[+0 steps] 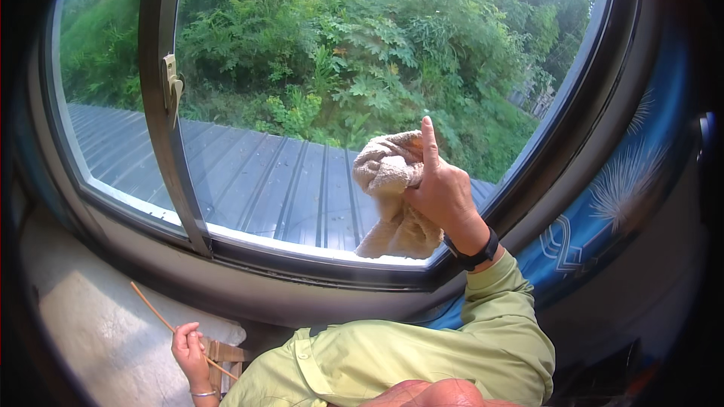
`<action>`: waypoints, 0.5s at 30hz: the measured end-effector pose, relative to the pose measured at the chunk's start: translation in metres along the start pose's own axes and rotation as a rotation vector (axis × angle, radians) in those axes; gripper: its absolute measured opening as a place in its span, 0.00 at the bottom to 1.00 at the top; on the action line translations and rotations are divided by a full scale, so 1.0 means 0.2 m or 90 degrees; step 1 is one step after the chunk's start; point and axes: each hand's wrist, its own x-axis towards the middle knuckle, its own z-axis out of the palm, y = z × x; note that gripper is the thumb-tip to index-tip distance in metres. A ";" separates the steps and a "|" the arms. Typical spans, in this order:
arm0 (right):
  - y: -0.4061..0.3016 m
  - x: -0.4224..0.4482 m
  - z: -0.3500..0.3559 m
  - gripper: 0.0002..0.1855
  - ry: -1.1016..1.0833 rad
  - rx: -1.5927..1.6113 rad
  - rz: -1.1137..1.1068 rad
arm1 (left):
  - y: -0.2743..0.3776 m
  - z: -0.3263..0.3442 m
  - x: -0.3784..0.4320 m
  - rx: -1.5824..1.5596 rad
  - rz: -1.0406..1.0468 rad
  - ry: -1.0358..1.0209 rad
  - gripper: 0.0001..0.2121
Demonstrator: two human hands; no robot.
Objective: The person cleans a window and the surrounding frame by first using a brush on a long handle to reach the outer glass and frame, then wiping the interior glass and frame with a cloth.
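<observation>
My right hand holds a bunched beige terry cloth at the lower right of a window pane. Its index finger points up beside the cloth, and the cloth's loose end hangs down near the bottom frame. A dark band is round that wrist. Low on the left, my left hand is closed around a thin tan stick, which slants up to the left. A bangle is on the left wrist.
A dark window frame with a latch stands at the left. Blue patterned curtain fabric hangs at the right. A wooden slatted piece is beside my left hand. Outside are a ribbed metal roof and green plants.
</observation>
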 end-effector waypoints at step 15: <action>0.05 -0.06 0.06 0.53 0.053 0.007 -0.078 | 0.00 0.01 0.00 0.001 0.002 0.002 0.07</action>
